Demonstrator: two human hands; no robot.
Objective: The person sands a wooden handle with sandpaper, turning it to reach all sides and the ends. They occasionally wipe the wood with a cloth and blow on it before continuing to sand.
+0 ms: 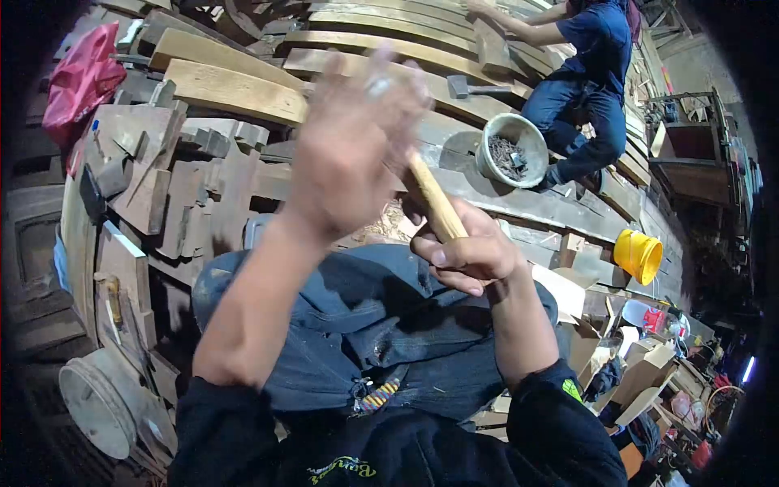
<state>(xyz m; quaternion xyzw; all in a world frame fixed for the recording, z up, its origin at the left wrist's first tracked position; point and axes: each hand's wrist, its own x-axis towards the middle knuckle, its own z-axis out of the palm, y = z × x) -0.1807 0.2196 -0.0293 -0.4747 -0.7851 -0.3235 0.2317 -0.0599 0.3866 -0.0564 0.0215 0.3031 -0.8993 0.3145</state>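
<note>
My right hand [479, 256] is closed around the lower part of a pale, rounded wooden handle [436, 199], which slants up and to the left over my lap. Its upper end runs behind or against my left hand [353, 138], so what it joins there, if anything, is hidden. Motion blurs the left hand and smears its fingers. A small whitish spot shows among those fingers, too blurred to name.
Ahead lie long wooden boards [381, 40] and a hammer [479, 88]. A white bucket [513, 150] holds dark scraps beside a co-worker [588, 89]. Wood offcuts and a pink bag [85, 81] are at left, a yellow bucket [638, 256] at right.
</note>
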